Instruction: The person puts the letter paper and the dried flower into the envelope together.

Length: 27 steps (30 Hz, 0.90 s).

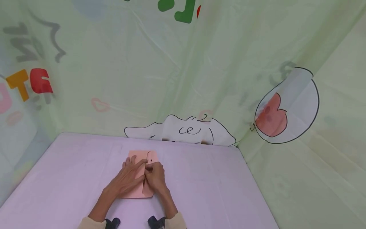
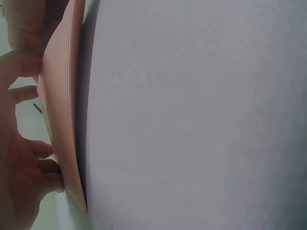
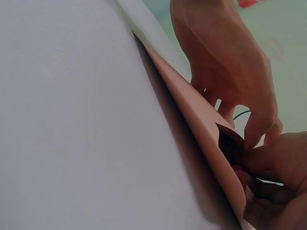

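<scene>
A flat pink folder (image 1: 134, 193) with rounded corners and a flap (image 1: 153, 156) along its right side lies on the table. Across its left part rests my left hand (image 1: 127, 178), fingers spread, with the index fingertip and thumb reaching the flap's edge. My right hand (image 1: 155, 178) is on the right side, its fingers bent and pinching the flap edge near the middle. In the right wrist view, a dark gap shows under the folder's lifted edge (image 3: 206, 139), beside the right fingertips (image 3: 261, 158). The left wrist view shows the folder's layered edge (image 2: 67, 105) side-on.
The table (image 1: 206, 190) has a pale lilac cover. Behind and beside it hangs a light green curtain (image 1: 120, 63) printed with letters and cartoon shapes. Black wrist devices (image 1: 156, 222) sit at both cuffs.
</scene>
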Available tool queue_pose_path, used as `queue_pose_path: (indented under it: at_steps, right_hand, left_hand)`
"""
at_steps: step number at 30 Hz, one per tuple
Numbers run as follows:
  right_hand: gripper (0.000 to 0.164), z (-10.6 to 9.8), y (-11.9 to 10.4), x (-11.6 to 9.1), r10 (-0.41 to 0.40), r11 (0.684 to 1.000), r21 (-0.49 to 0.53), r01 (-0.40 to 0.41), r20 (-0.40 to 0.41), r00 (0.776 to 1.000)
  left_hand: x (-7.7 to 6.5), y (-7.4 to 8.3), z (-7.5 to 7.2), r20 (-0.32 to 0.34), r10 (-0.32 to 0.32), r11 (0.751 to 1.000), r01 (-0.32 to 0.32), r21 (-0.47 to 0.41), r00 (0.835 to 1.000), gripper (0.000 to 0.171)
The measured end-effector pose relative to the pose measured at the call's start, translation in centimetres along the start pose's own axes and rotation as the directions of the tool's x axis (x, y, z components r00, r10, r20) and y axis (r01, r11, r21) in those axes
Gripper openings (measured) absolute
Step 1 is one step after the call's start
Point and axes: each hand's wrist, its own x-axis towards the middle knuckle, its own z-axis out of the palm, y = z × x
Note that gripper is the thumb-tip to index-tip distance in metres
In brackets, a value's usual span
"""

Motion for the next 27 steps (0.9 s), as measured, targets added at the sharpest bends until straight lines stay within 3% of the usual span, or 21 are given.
queue_pose_path:
  at_steps: [6,12,19,23,27]
  right_hand:
    - [0.008,-1.5,-0.8,-0.2,0.149,0.988,0.026,-0.149,-0.013,0.989]
    - [0.006,-2.6,0.0,-0.3,0.104,0.995,0.013,-0.103,-0.101,0.989]
    - [0.006,-4.1,0.0,-0.4,0.211,0.976,0.066,-0.206,-0.094,0.973]
    - [0.006,-5.0,-0.2,-0.1,0.242,0.97,0.062,-0.236,-0.12,0.963]
    - [0.007,-6.0,0.1,0.1,0.233,0.972,0.024,-0.232,-0.17,0.958]
  left_hand:
    - [0.4,0.1,0.1,0.002,0.014,1.0,-0.014,0.02,1.0,0.058]
    - [0.8,0.1,0.0,0.014,0.032,0.999,-0.033,0.02,0.999,0.058]
    - [0.6,0.0,-0.3,0.025,0.029,1.0,-0.029,0.011,0.999,0.06]
    - [0.6,0.1,-0.7,0.044,0.02,1.0,-0.019,-0.005,0.999,0.063]
    - [0.8,0.3,-0.7,0.025,0.021,0.999,-0.022,0.039,0.999,0.063]
